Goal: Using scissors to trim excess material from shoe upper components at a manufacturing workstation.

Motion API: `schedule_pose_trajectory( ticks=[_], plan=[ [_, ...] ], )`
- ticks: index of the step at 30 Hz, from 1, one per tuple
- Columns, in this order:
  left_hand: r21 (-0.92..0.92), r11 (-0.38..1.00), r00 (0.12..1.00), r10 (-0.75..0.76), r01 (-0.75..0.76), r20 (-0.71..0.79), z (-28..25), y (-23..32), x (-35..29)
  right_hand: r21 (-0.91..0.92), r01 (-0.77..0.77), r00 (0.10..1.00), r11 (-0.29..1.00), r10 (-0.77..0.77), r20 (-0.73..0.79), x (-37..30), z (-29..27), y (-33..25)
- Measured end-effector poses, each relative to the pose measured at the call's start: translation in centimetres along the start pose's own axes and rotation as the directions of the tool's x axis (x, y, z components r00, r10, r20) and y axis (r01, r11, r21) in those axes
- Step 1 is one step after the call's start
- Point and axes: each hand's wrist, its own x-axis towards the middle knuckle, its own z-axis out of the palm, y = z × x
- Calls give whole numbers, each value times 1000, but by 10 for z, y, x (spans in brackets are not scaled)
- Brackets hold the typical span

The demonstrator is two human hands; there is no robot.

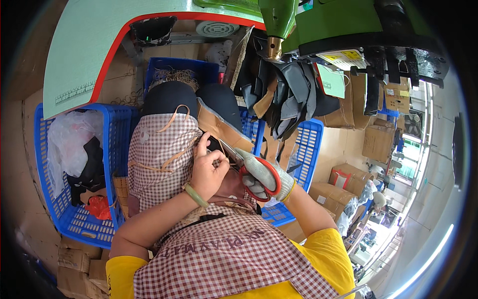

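A pair of scissors with red handles [277, 179] is in my right hand [259, 172], which wears a grey-coated glove. Its blades point up and left at the lower edge of a flat tan-and-black piece of material [221, 124] on my lap. My left hand [208, 172] is bare and closed in a pinch at the near edge of that piece, beside the blades. What exactly lies between its fingertips is partly hidden. Thin tan strips [172, 162] lie on the checked apron [159, 134] over my left leg.
A green machine [279, 20] and its pale green, red-edged table [79, 60] stand ahead. Dark pieces [294, 89] hang in a bundle at its edge. Blue crates [112, 164] flank me; the left one holds plastic bags [74, 139]. A blue bin [154, 65] contains tan scraps. Cardboard boxes [333, 197] are at right.
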Motion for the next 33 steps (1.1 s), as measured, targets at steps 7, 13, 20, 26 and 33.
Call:
schedule_pose_trajectory(
  ticks=[7,13,20,26,33],
  plan=[
    [-134,986,991,-92,104,94,-5,2,1,95,-2,999,995,-3,52,6,-1,-8],
    [-242,947,960,-156,213,234,-16,4,7,140,-38,996,989,26,86,18,-19,0],
    [-364,872,893,-157,326,422,-31,-1,16,110,-49,987,993,31,157,33,-22,-4],
    [-420,783,809,-173,459,562,-52,2,21,-15,34,977,999,-30,213,40,-28,-10],
    [-488,715,798,-164,501,580,-54,12,12,73,27,933,997,-51,355,50,-40,-12]
  ],
)
